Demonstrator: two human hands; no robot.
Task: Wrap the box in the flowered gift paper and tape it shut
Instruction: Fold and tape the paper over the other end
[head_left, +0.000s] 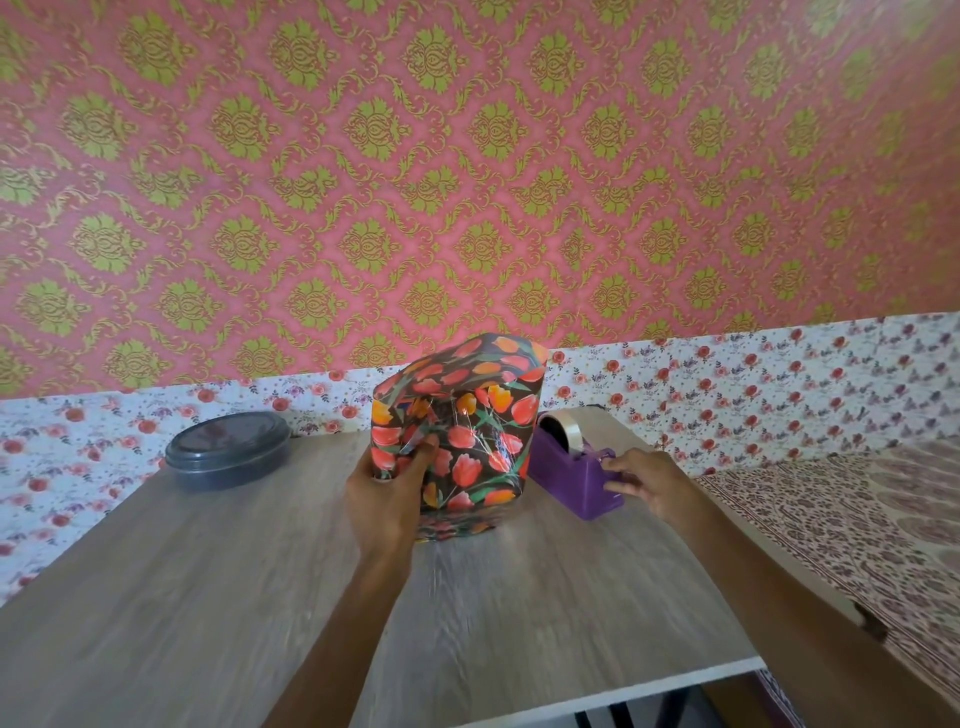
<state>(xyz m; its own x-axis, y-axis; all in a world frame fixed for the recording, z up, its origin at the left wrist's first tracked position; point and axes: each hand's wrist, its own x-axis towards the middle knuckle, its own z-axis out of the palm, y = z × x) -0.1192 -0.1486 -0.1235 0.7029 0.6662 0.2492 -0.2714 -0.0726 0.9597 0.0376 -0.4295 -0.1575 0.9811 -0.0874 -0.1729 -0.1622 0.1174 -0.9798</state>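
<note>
On table, counted: one box, one dispenser, one container, two hands. Box is stood on end between the hands, fully covered in dark paper printed with red and orange tulips. The flaps on the side facing the hands are folded in and creased. Left hand is clamped on the box's near left edge, thumb pressed on the folded paper.

Just right of that hand, beyond the box, one purple dispenser is set, loaded with one roll of clear tape. Right hand is closed on the dispenser's near end, fingers curled by the cutter. Whether tape is pinched cannot be told.

Well left of the left hand, one dark round container is noted, lid on, contents hidden.
</note>
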